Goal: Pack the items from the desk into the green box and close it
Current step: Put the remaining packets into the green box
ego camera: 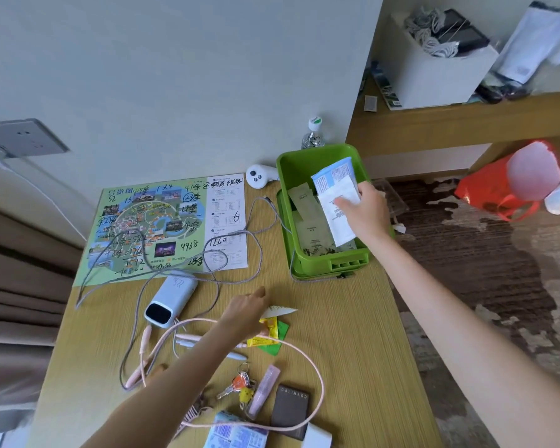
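Right hand (362,211) gripping tube (335,179) and packet (340,221) over box (307,257): lay flat. Left hand (244,313) fingers loose over sachets (267,334).

Soft, even daylight fills the scene, bright but without harsh glare, and shadows on the desk (353,334) are faint. The wide-angle lens bends the edges strongly, and the red bag (488,189) looks motion-blurred.
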Action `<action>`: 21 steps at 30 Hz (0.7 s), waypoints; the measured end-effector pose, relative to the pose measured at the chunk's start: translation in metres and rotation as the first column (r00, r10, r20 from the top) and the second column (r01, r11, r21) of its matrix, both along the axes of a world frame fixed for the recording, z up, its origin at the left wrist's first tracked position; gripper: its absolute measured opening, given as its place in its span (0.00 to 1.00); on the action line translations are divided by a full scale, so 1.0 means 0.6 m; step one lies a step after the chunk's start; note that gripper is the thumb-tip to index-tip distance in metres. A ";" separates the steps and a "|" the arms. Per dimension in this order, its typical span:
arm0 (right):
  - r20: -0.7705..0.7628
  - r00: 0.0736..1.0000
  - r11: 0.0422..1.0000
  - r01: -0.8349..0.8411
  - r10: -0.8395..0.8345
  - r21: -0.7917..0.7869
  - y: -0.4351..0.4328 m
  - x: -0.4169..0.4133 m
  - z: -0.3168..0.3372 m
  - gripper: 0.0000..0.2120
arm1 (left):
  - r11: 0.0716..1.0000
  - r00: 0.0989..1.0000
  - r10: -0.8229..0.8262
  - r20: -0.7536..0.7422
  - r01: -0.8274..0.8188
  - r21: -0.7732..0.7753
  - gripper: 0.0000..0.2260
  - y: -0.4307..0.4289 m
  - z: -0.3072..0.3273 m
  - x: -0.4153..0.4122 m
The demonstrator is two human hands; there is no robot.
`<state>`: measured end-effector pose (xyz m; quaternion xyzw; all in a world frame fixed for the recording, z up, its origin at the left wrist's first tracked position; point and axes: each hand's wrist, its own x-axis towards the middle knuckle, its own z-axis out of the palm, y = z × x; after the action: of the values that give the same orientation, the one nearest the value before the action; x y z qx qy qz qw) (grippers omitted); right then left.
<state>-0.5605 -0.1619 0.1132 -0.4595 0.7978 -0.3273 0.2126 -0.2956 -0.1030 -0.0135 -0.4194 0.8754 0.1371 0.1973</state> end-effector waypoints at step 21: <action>-0.192 0.864 0.866 -0.399 0.465 0.301 -0.003 -0.004 -0.024 0.17 | 0.892 0.824 0.453 -0.341 -0.425 0.156 0.15 -0.051 0.096 0.041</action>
<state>-0.5632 -0.1639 0.0985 -0.6354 0.7292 -0.1045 0.2316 -0.2707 -0.1333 0.0440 -0.5685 0.7710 0.2870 0.0081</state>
